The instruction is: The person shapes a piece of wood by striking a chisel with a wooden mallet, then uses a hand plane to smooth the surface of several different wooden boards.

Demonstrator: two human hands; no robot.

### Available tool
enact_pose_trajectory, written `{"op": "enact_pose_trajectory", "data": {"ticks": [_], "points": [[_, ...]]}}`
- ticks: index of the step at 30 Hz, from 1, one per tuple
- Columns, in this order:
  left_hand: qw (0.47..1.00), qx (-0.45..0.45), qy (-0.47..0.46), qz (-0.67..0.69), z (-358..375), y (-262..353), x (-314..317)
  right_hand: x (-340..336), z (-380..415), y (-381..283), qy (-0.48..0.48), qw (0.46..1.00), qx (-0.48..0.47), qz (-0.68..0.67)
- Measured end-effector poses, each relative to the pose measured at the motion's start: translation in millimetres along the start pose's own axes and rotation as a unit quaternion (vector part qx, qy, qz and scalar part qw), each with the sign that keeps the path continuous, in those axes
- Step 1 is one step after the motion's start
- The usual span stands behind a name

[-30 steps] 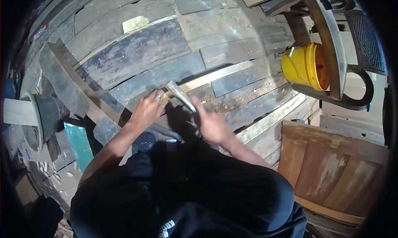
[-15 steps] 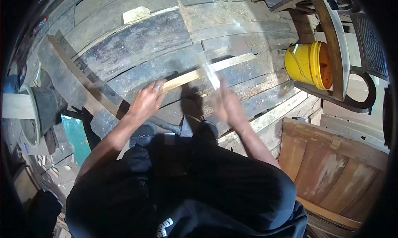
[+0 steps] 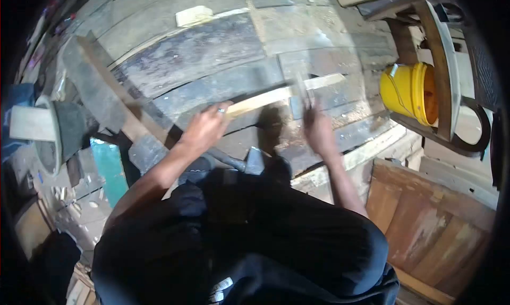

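Note:
My left hand (image 3: 205, 127), with a ring on one finger, is closed round the near end of a pale wooden strip (image 3: 265, 99) lying over the plank floor. My right hand (image 3: 320, 131) is closed on a blurred, light-coloured tool (image 3: 303, 88), which stands across the strip toward its far end. Motion smears the tool, so its exact kind is unclear. Between my feet, below the strip, lies an axe-like tool with a metal head (image 3: 254, 160).
A yellow bucket (image 3: 398, 90) lies tipped at the right, beside curved wooden parts. A brown wooden panel (image 3: 419, 220) is at lower right. At left are a heavy angled beam (image 3: 101, 87), a green board (image 3: 110, 169) and a dark bucket (image 3: 69, 130). A pale block (image 3: 194, 16) lies farther off.
The whole view has shifted, so most things appear farther right. My right hand and its tool have moved slightly toward the strip's far end. My left hand keeps its hold.

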State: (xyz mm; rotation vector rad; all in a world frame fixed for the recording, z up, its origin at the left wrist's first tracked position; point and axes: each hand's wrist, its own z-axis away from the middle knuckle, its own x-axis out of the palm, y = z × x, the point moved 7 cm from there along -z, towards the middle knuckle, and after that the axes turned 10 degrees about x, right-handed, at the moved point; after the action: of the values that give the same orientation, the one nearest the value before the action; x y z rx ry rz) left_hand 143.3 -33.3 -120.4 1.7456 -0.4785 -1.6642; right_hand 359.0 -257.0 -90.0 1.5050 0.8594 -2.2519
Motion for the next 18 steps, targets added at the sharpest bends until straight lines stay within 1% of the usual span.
{"op": "enact_pose_trajectory", "data": {"ticks": [1, 2, 3, 4, 6, 7, 8, 10, 12, 13, 14, 15, 16, 18], "points": [[0.998, 0.047, 0.047, -0.024, 4, 0, 2, -21, -15, 37, 0.014, 0.997, 0.073, -0.003], [0.996, 0.068, 0.047, -0.037, 5, -9, 17, -34, -34, 55, 0.027, 0.990, 0.139, -0.010], [0.998, 0.029, 0.017, -0.052, 3, 0, 7, -48, -39, 40, 0.032, 0.986, 0.159, -0.039], [1.000, 0.006, -0.012, -0.025, 0, 6, -3, -58, -31, 25, 0.035, 0.980, 0.183, -0.068], [1.000, 0.019, 0.017, -0.008, 1, 1, -1, -21, -9, -8, -0.010, 0.994, 0.098, -0.050], [1.000, 0.019, 0.014, -0.012, 2, 1, -2, 37, 4, 11, -0.078, 0.981, 0.087, -0.153], [0.999, 0.025, 0.011, -0.022, 2, 2, -4, 21, 32, -61, -0.072, 0.997, 0.005, -0.038], [0.999, 0.032, -0.001, -0.027, 5, 6, 1, 13, 47, -82, -0.114, 0.993, -0.008, -0.036], [0.999, 0.031, 0.004, -0.014, 3, 1, 0, -8, 33, -51, -0.031, 0.993, -0.013, -0.109], [0.999, 0.039, 0.022, -0.008, 1, 3, -5, -14, 15, -18, 0.000, 0.995, 0.059, -0.084], [0.999, 0.042, 0.022, -0.002, 2, 4, -5, -25, -3, 18, 0.096, 0.990, 0.017, -0.106], [0.999, 0.042, 0.022, -0.008, 2, 3, -6, -40, -13, 42, 0.097, 0.971, 0.151, -0.157], [0.999, 0.041, 0.024, -0.013, 0, 4, -6, -50, -24, 64, 0.067, 0.954, 0.254, -0.146], [0.998, 0.033, 0.045, 0.001, -5, 5, -4, -62, -10, 10, 0.083, 0.981, 0.158, -0.076]]}}
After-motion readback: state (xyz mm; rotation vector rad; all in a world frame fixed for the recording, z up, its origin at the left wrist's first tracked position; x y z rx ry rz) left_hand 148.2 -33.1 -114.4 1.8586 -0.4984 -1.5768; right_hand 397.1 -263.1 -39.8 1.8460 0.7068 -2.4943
